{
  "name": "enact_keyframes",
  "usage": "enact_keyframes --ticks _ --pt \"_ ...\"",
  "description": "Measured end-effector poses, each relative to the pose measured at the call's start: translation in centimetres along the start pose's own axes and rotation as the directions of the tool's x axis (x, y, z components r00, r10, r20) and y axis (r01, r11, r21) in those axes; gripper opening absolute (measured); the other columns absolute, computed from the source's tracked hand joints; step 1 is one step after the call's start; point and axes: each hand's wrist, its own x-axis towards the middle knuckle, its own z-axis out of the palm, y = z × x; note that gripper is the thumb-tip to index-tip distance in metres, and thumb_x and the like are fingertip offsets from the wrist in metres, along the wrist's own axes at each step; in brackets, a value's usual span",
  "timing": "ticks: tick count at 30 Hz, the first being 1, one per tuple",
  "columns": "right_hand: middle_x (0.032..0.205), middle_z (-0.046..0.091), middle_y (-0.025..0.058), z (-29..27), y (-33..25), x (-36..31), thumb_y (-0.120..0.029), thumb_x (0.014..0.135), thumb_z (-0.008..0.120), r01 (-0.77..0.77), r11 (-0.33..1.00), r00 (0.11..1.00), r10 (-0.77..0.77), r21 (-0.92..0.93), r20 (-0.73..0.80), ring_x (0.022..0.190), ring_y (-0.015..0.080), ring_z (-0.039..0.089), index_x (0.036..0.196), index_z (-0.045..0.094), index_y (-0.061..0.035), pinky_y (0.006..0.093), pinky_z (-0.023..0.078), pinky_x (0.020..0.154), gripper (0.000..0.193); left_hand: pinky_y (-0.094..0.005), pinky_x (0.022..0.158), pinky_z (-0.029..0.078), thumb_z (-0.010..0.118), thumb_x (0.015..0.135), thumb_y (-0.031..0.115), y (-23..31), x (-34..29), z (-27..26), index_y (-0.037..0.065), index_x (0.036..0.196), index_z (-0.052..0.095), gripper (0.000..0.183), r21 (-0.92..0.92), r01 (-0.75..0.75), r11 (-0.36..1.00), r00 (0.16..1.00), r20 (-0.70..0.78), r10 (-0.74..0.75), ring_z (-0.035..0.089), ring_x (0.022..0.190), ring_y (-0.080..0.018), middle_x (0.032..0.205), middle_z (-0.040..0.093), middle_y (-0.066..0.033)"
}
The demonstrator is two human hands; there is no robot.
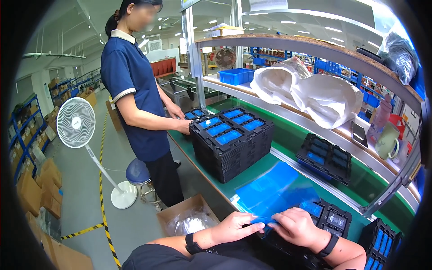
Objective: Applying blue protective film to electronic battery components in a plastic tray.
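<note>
My left hand (237, 228) and my right hand (296, 228) meet at the near edge of the green workbench. Both pinch a small blue piece (259, 220) between thumbs and fingers; it looks like film, though the fingers cover most of it. Just beyond them lie glossy blue film sheets (267, 182), some see-through. Beside and partly under my right hand is a black tray (344, 219) with rectangular pockets, some holding flat pieces with blue faces. A tall stack of black trays (229, 155), blue pieces in the top one, stands farther off to the left.
A co-worker (135, 99) in a blue shirt stands at far left, hands by a small tray. Another black tray (325, 157) rests on the green conveyor (288, 137). More trays (380, 243) stand at right. Below the bench is an open carton (164, 217); a white fan (76, 122) stands left.
</note>
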Motion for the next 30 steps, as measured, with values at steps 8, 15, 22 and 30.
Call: enact_keyframes --ticks 8,15,22,30 --pt "0.082 0.063 0.0105 -5.4 -3.6 1.3 -0.036 0.066 0.080 -0.174 0.980 0.973 0.187 -0.099 0.136 0.070 0.0271 0.062 0.102 0.062 -0.0049 0.0355 0.049 0.062 0.051 -0.0292 0.070 0.050 0.062 0.089 0.013 0.3 0.2 -0.5 -0.002 0.092 0.067 0.016 0.096 -0.146 0.985 0.989 0.010 0.146 0.065 0.075 -0.0231 0.083 0.067 -0.0127" --pt "0.088 0.063 0.0156 -8.7 -5.1 -0.6 -0.015 0.067 0.075 -0.520 0.841 0.845 0.481 -0.151 -0.233 0.082 0.0313 0.062 0.096 0.060 0.0010 0.0370 0.048 0.074 0.037 -0.0288 0.065 0.049 0.061 0.090 0.013 0.3 -1.0 -1.5 -0.002 0.088 0.067 0.016 0.027 -0.091 0.995 0.995 -0.045 0.093 0.064 0.069 -0.0206 0.079 0.068 -0.0106" --pt "0.082 0.064 0.0147 -5.4 -5.1 -10.1 -0.004 0.076 0.067 -0.912 0.408 0.338 0.807 0.042 -0.484 0.079 0.0251 0.063 0.092 0.061 0.0028 0.0323 0.049 0.073 0.018 -0.0264 0.069 0.050 0.059 0.091 0.013 -0.1 -1.8 -2.8 -0.002 0.086 0.067 0.018 -0.104 -0.063 0.993 0.991 -0.126 0.049 0.066 0.074 -0.0158 0.081 0.069 -0.0086" --pt "0.111 0.052 0.0200 0.0 -4.2 -11.2 -0.025 0.082 0.066 -0.907 0.227 0.381 0.801 -0.354 -0.462 0.101 0.0379 0.051 0.117 0.055 -0.0006 0.0437 0.041 0.089 0.044 -0.0264 0.073 0.050 0.055 0.094 0.016 -0.1 -4.3 -3.7 -0.002 0.084 0.068 0.024 -0.244 -0.023 0.970 0.979 -0.202 -0.028 0.065 0.078 -0.0143 0.081 0.069 -0.0080"
